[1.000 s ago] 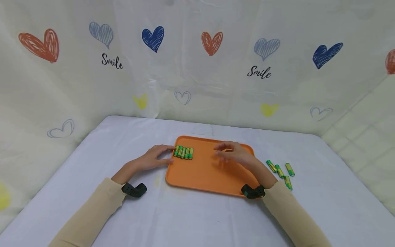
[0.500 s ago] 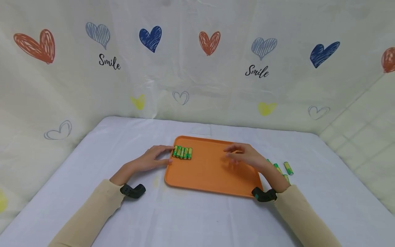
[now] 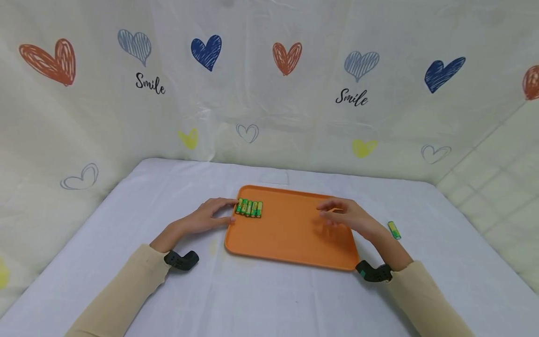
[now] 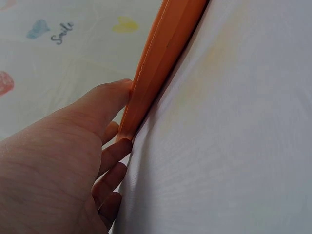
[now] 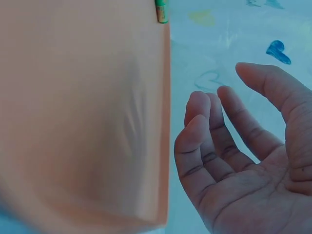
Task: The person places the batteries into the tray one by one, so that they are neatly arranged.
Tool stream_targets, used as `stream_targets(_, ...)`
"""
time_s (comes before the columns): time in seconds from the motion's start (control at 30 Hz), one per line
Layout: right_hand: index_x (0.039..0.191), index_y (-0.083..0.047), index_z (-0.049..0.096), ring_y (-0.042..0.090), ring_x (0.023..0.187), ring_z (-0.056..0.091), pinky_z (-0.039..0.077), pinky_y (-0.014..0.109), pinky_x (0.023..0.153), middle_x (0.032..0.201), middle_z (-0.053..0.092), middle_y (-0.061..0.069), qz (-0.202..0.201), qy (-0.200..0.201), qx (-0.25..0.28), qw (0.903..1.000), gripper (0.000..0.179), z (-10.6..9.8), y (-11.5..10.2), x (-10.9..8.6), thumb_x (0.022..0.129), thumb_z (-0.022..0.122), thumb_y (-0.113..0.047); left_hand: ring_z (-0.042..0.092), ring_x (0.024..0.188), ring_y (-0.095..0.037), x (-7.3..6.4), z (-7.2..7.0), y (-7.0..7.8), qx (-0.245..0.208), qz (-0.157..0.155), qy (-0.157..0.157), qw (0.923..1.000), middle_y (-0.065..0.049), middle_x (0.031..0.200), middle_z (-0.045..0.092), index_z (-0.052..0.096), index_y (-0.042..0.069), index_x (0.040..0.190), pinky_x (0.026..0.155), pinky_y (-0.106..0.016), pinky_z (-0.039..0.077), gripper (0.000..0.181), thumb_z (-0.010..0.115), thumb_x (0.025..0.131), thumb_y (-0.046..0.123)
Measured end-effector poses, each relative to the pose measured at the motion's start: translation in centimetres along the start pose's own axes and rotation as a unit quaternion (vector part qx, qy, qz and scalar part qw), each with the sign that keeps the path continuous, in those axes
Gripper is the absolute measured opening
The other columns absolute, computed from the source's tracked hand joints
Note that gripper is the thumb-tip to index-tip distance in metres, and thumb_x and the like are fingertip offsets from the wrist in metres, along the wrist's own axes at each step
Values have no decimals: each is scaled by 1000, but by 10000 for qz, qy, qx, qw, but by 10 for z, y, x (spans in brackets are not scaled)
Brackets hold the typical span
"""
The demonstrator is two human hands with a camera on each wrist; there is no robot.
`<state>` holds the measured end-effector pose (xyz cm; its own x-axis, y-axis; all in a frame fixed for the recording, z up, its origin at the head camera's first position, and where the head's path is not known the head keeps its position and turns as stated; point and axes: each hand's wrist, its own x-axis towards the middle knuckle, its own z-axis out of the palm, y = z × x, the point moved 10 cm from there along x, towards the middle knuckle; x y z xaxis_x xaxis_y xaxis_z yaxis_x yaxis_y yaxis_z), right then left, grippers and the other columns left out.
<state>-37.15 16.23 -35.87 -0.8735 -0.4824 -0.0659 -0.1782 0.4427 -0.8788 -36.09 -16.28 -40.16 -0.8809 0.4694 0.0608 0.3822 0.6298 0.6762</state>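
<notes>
An orange tray lies on the table. On its left part, several green and yellow batteries stand side by side in a row. My left hand rests at the tray's left edge, thumb and fingers spread; in the left wrist view its thumb touches the rim. Over the tray's right side hovers my right hand, holding nothing, its fingers loosely bent. To the right of that arm, one loose battery lies on the table. The end of one battery shows in the right wrist view.
A white cloth covers the table. Behind it hangs a pale backdrop printed with hearts and "Smile". Black wrist bands sit on both forearms. My right forearm covers part of the table's right side.
My empty right hand has moved right across the tray. Its arm now hides the loose batteries on the right except one. My left hand and the row of batteries look unchanged.
</notes>
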Motion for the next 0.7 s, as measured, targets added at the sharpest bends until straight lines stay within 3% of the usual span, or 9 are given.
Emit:
stream_targets(0.47,126,3,58,22,79,61,51,31,76,113,62,17,254,273,-240,9990,45,-28,18,-29,94,67,-28,26,141,-33,-1,1,1,-40,-8,0,10000,-8,152,39,41,16,149,114,-58,18,65,63,94,44)
stream_targets(0.7,127,5,56,24,80,61,52,30,72,116,63,21,357,394,-453,9976,45,-43,25,-43,96,64,-27,26,141,-34,0,1,3,8,25,22,10000,-9,152,40,42,15,148,114,-57,18,64,64,94,41)
